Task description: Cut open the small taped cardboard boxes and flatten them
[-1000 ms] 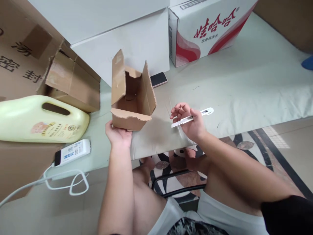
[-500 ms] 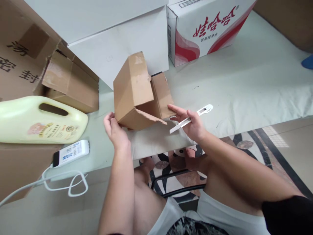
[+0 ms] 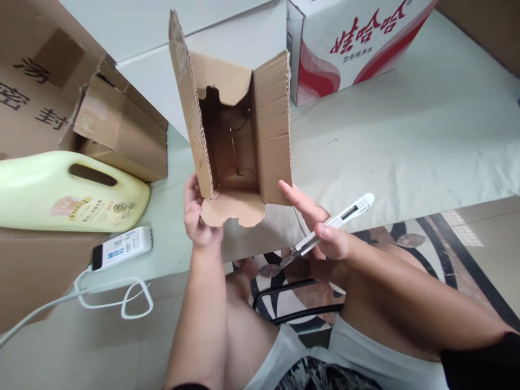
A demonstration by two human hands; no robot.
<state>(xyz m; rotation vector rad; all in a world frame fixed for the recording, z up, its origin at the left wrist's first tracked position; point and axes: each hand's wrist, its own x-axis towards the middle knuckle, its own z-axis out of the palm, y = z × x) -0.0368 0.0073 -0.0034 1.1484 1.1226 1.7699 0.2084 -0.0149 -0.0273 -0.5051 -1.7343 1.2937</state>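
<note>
A small brown cardboard box (image 3: pixel 273 124) is held up with its open mouth and spread flaps toward me; its inside shows bare except for a thin slit of light and a few dark marks. My left hand (image 3: pixel 202 219) grips its lower left corner, fingers partly hidden behind it. A white utility knife (image 3: pixel 341 218) with its blade out, pointing down and left, lies in my right hand (image 3: pixel 325 227), held between thumb and fingers. The right index finger stretches to the lower edge of the box's right flap.
At left lie a pale yellow jug (image 3: pixel 81 195), a white power bank (image 3: pixel 125 249) with a cable, and another opened cardboard box (image 3: pixel 125 130). White cartons and a red-and-white water carton (image 3: pixel 357 54) stand at the back of the cloth-covered table (image 3: pixel 406 151).
The box has turned and tipped so its opening faces me, and its flaps have spread. My right hand has moved slightly down and right with the knife, whose blade now shows.
</note>
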